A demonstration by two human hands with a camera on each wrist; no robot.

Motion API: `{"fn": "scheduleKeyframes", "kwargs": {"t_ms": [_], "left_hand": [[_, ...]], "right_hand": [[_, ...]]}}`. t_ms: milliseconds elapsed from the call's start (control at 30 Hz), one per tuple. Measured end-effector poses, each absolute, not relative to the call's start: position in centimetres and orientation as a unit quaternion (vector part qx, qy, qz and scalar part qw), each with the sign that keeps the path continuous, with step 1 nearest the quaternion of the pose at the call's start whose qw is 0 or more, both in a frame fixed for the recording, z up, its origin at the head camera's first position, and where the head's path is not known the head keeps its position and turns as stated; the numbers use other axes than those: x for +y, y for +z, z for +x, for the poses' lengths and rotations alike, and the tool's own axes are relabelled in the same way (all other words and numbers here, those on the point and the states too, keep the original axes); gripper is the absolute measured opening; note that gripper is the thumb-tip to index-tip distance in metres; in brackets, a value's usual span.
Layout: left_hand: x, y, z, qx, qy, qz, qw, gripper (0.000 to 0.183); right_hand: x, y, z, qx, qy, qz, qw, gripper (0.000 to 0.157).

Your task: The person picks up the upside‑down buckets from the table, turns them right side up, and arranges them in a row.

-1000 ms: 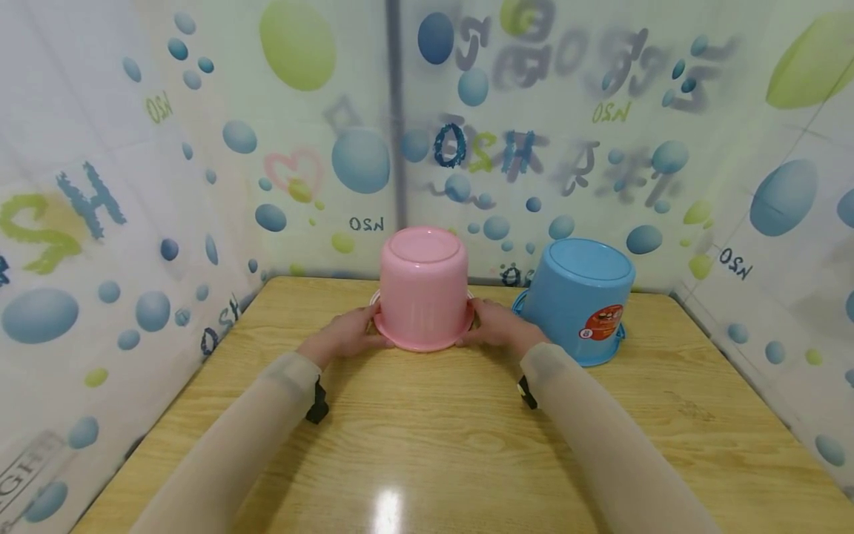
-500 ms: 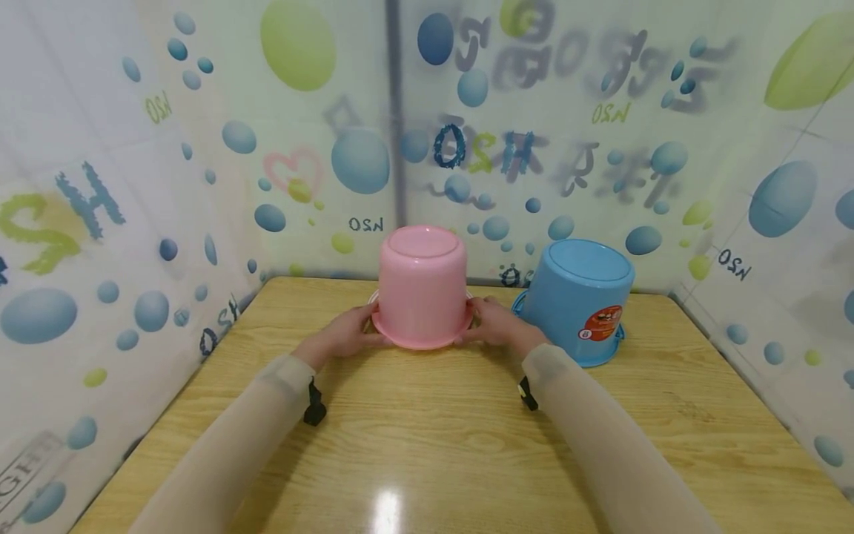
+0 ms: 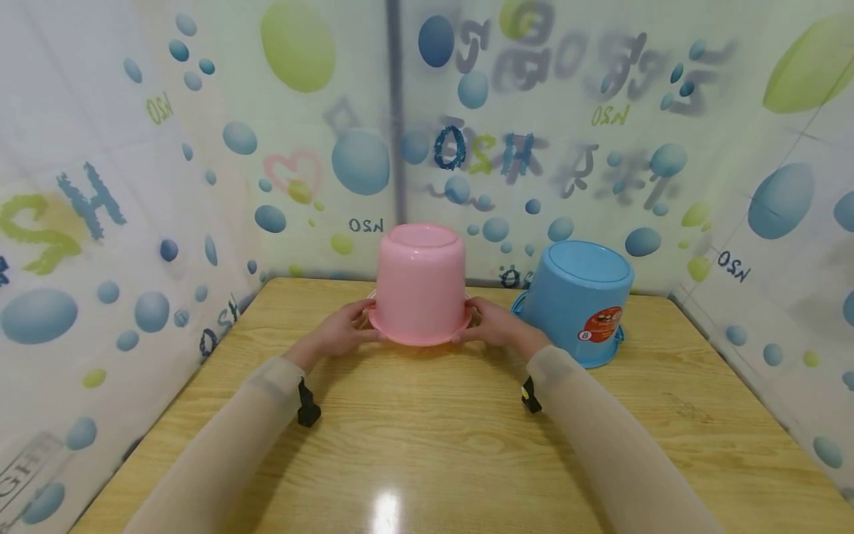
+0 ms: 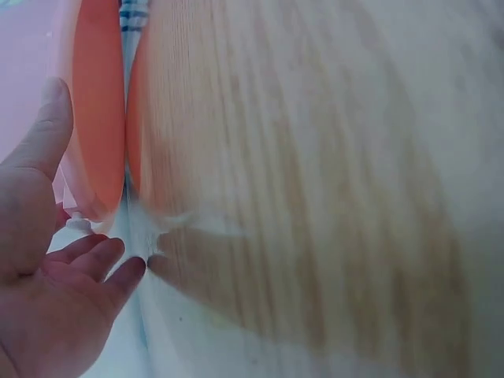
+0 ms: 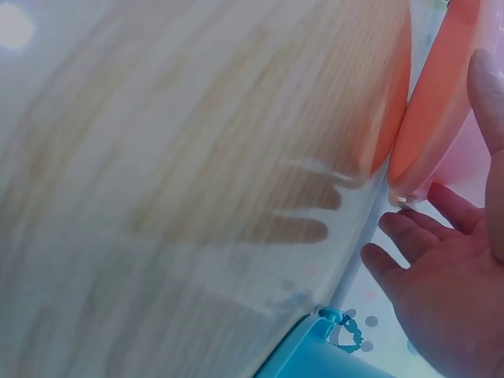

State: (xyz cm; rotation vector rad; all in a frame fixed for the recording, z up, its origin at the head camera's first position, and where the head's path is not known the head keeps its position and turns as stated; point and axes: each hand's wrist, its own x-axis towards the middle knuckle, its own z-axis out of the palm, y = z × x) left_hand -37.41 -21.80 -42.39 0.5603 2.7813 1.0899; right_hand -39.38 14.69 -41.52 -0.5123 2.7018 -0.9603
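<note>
Buckets, two of 'em, both mouth-down: the pink bucket (image 3: 422, 285) is toward the back of the table (image 3: 427, 445), about mid-frame in the head view, and the blue bucket (image 3: 577, 297) stands off to its right.

The pink bucket is straight between the hands: left hand (image 3: 336, 332) at one side of the rim, right hand (image 3: 497, 325) at the other, so neither looks nearer. Its axis runs about upright, base on top, and both grips are down low at the rim. Thumbs are in front, fingers curl behind by the handle ends, so it's a two-sided hold, set as wide as the rim. Wrist views show the orange-looking inside of the mouth, so I'd say the near edge is slightly off the table; can't tell about the far edge. The right hand is also the one next to the blue bucket.

Writing-wise: the blue bucket has a red label (image 3: 603, 322) with an "8" in a white circle; the rest is too small to read. The sheet (image 3: 360, 44) behind repeats "H2O", printed backwards, with a cut-off "GH" at lower left. Grey lettering up top is a blur to me.
</note>
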Motion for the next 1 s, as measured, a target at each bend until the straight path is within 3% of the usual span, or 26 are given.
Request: {"fn": "scheduleKeyframes", "kwargs": {"t_ms": [233,567,1000], "left_hand": [[-22.1,-42.2,-37.3,0.909,0.378,0.167,0.060,0.096],[-22.2,-41.8,-36.7,0.904,0.391,0.175,0.014,0.084],[-22.0,-41.4,-35.9,0.873,0.456,0.174,-0.003,0.072]], "right_hand": [[14.9,-41.4,-39.0,0.906,-0.365,-0.177,0.118,0.097],[15.1,-40.8,-38.4,0.898,-0.389,-0.173,0.108,0.094],[15.4,-41.1,-38.0,0.873,-0.446,-0.174,0.096,0.091]]}}
